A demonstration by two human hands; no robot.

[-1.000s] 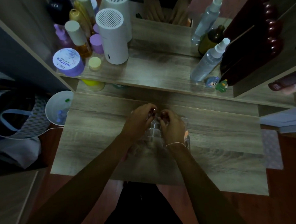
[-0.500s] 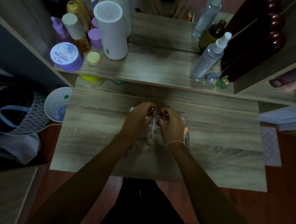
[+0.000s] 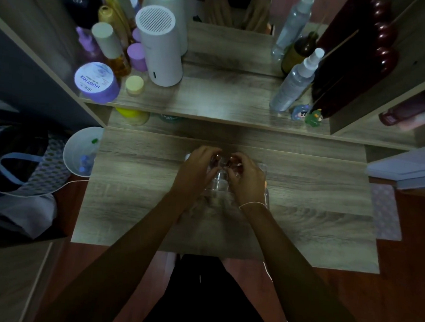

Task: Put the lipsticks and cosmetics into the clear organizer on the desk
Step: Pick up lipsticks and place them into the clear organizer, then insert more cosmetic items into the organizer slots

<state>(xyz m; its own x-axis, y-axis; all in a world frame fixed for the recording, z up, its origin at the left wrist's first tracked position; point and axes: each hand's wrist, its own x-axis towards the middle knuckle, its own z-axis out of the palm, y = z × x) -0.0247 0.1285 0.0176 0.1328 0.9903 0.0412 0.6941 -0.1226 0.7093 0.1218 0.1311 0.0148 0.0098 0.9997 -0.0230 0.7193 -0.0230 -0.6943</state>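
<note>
The clear organizer stands in the middle of the wooden desk, mostly covered by both hands. My left hand is curled over its left half, with the fingertips closed on a small dark reddish item. My right hand is over the right half, pinching a similar reddish item. The two items almost touch above the far compartments. What lies inside the organizer is hidden by the hands and the dim light.
On the shelf behind the desk stand a white cylindrical device, a purple jar, several bottles at the left and spray bottles with two small figurines at the right. A white bin sits left of the desk.
The hands have stayed over the organizer with only small finger movements. The camera has tilted slightly, so the shelf sits a little higher in view.
</note>
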